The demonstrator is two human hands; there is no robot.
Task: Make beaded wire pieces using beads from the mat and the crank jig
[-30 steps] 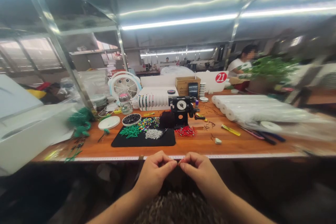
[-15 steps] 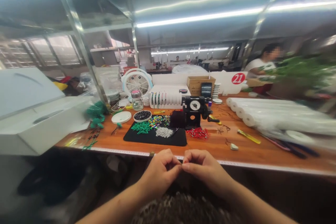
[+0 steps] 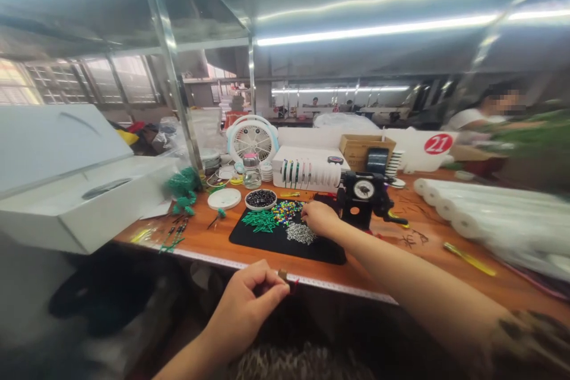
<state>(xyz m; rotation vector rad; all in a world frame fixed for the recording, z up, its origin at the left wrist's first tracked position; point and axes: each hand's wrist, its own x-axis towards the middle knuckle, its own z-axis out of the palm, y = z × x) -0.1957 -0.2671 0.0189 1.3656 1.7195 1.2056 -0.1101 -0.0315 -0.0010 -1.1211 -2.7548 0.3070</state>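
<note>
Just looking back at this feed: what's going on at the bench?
A person is working with small pieces at a table. The left hand, near the table's front edge, pinches what looks like a small red piece. The right hand is out over the black mat, beside the multicoloured beads and silver beads; its grip can't be made out. Green pieces also lie on the mat, left of the silver beads.

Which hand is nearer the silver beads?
Right. The right hand is beside the silver beads, at their upper right in view; the left hand is farther off, by the table's near edge.
</note>
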